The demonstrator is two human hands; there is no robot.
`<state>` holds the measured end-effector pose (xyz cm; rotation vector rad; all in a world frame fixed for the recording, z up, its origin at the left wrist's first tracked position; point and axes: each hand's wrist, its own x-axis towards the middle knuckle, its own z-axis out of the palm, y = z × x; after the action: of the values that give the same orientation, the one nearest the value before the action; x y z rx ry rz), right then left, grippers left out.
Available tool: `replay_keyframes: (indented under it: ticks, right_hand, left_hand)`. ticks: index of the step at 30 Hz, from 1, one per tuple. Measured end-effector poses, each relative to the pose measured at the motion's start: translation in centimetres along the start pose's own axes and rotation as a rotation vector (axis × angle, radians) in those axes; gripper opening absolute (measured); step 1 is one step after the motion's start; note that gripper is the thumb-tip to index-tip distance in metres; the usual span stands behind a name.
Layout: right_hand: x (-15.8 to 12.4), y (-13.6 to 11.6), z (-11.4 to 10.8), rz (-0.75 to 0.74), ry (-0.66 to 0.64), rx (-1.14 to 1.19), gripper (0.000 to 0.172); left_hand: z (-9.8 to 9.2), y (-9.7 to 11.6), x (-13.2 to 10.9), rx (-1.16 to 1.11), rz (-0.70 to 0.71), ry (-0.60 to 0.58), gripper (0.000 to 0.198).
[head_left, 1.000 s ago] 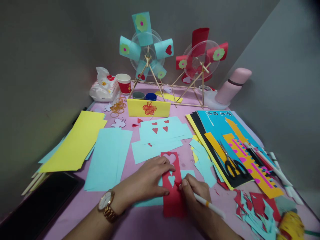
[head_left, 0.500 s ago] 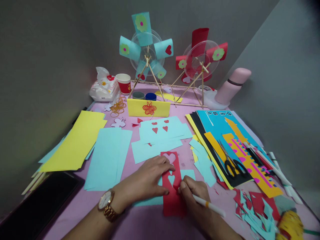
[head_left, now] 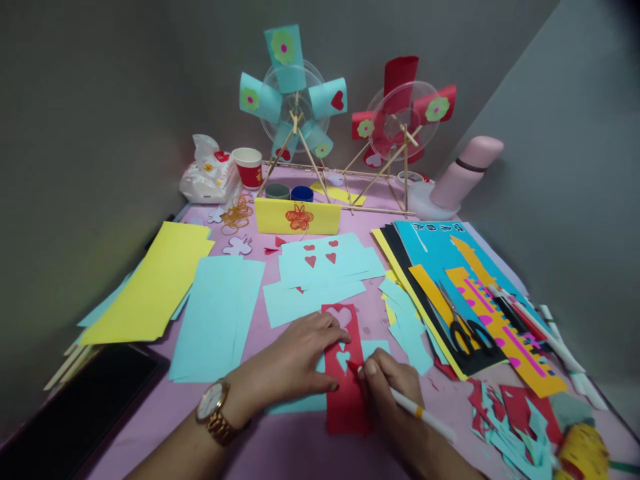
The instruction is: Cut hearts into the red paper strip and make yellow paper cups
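Observation:
A red paper strip [head_left: 346, 400] with heart-shaped holes lies on light blue paper near the front of the pink table. My left hand [head_left: 295, 363], a gold watch on its wrist, lies flat with fingers spread on the strip's left edge and holds it down. My right hand [head_left: 395, 393] is closed around a white pen-like tool [head_left: 420, 415]. Its tip touches the red strip just right of the lower heart hole.
Yellow sheets [head_left: 150, 283] and light blue sheets [head_left: 217, 313] lie to the left, black scissors [head_left: 467, 330] on stacked coloured papers to the right, paper scraps [head_left: 515, 420] at the front right. Two paper pinwheel models [head_left: 293, 100], a red cup [head_left: 249, 165] and a pink bottle [head_left: 465, 170] stand at the back.
My right hand has shifted slightly with the tool, its tip moving a little along the strip beside the lower heart hole. My left hand has stayed in place.

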<state>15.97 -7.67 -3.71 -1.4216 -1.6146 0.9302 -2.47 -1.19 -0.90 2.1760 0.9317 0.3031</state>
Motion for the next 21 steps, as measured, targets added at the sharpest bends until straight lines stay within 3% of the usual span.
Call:
replay_keyframes:
  ticks: [21]
  right_hand:
    - [0.63, -0.64, 0.10, -0.016, -0.077, -0.218, 0.034]
  left_hand:
    - [-0.04, 0.21, 0.03, -0.009, -0.016, -0.004, 0.049]
